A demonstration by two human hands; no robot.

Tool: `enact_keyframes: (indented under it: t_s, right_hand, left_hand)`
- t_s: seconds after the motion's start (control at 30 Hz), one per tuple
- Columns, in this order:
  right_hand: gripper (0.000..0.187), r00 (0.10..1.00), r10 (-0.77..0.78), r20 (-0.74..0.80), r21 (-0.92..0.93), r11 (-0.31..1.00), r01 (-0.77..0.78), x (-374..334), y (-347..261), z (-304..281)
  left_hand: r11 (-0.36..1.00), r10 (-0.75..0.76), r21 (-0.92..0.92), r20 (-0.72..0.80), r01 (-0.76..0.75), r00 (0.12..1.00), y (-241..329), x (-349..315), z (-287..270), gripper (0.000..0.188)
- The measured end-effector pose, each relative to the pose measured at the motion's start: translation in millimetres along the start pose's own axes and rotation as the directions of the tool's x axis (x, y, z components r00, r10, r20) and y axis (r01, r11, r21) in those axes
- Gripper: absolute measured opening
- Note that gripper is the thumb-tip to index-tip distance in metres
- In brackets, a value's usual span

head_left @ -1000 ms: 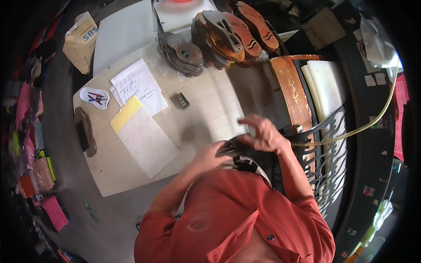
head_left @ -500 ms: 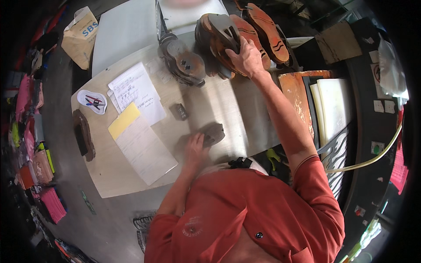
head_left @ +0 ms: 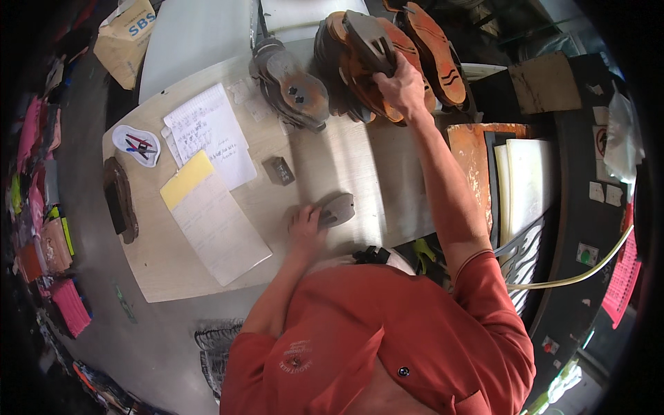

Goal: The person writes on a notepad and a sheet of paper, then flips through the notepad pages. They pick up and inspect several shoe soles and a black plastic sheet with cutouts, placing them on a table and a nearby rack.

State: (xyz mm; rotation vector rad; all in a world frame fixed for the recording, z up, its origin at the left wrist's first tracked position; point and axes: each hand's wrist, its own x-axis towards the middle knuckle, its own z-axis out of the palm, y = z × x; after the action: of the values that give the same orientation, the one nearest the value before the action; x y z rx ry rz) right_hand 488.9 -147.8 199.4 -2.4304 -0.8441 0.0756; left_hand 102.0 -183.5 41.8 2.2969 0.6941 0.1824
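1. Grey sole piece point(head_left: 366, 33), slotted at its near end, lies at the top of an orange-brown stack point(head_left: 351, 81) on the far side of the table point(head_left: 387, 214), as I see it through the head view.
2. At that slotted end I have the right hand point(head_left: 403, 84), arm stretched out, thumb on one side and fingers bent on the other, pinching the piece; whether it is lifted clear of the stack I cannot tell from here.
3. Nearer the body, the left hand point(head_left: 304, 227) touches one end of a second grey piece point(head_left: 339, 209) lying on the tabletop. Its fingers are slightly apart (a little blurred on my feed), and I cannot tell whether they pinch.
4. Just right of the stack I see orange soles point(head_left: 437, 62) with dark wavy marks; to its left sits a dark pile of soles point(head_left: 287, 86).
5. Between that pile and the left hand rests a small dark block point(head_left: 279, 171). Left of it are handwritten sheets point(head_left: 225, 142), a yellow-topped form point(head_left: 218, 225) and a white tray point(head_left: 149, 162) with pens.
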Motion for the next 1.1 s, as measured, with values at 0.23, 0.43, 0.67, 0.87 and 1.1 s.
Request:
enact_keyframes:
  t_s: [0.23,0.43,0.67,0.87,1.1]
  right_hand:
    - [0.062,0.998,0.056,0.019,0.111,0.992,-0.058,-7,1,-9]
    - [0.061,0.999,0.032,-0.006,0.145,0.989,-0.030,-15,-2,-11]
    - [0.057,0.973,0.231,0.013,0.779,0.608,-0.154,-36,4,-44]
    - [0.063,0.972,0.230,0.041,0.806,0.567,-0.168,-99,7,-84]
    - [0.060,0.908,0.379,0.180,0.863,0.382,-0.330,-168,13,-82]
  left_hand:
    - [1.000,0.005,-0.009,0.002,-0.005,1.000,-2,0,1,0.064]
    - [1.000,-0.003,0.013,0.030,0.002,1.000,-1,1,-3,0.064]
    - [0.998,0.051,-0.038,0.032,-0.050,0.998,1,2,-9,0.060]
    - [0.999,0.010,-0.050,0.063,-0.007,0.998,0,3,-7,0.063]
    - [0.995,0.064,-0.084,0.050,-0.059,0.997,32,25,-26,0.063]
